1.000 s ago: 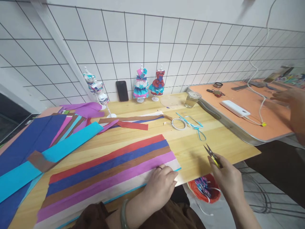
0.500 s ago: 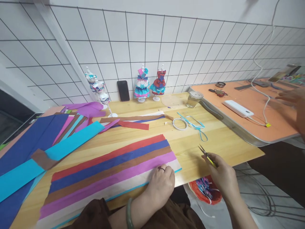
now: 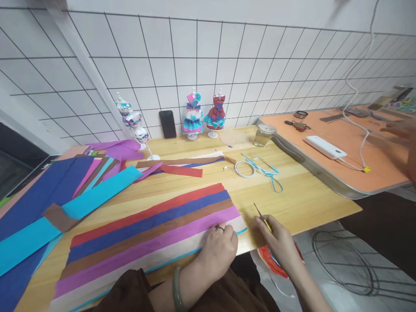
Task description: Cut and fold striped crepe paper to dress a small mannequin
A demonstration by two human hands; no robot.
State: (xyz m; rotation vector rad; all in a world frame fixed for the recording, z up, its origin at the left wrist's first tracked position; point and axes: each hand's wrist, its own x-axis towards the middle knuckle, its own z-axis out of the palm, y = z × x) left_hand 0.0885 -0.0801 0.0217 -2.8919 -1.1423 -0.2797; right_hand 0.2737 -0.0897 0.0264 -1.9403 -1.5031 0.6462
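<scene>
A stack of overlapping coloured sheets (image 3: 152,225), paper or thin fabric, lies as stripes of red, blue, brown, purple, white and turquoise at the front of the wooden table. My left hand (image 3: 221,245) rests on its lower right part, fingers curled down against the white strip's edge; the fingertips are hidden. Just right of the stack, my right hand (image 3: 274,236) grips yellow-handled thread snips (image 3: 267,224). Their slim pointed blades aim up and to the left, above the table and apart from the sheets.
Loose coloured strips (image 3: 104,190) cover the left side. Small dressed mannequins (image 3: 193,115) and a phone (image 3: 168,124) stand by the tiled wall. A tape roll (image 3: 245,169), turquoise ribbon (image 3: 276,184) and a cup (image 3: 264,135) lie right. Another person's hand (image 3: 401,128) is over the orange table (image 3: 364,177).
My right hand has moved left with the thread snips, closer to the right edge of the striped sheets. My left hand has stayed in place.
</scene>
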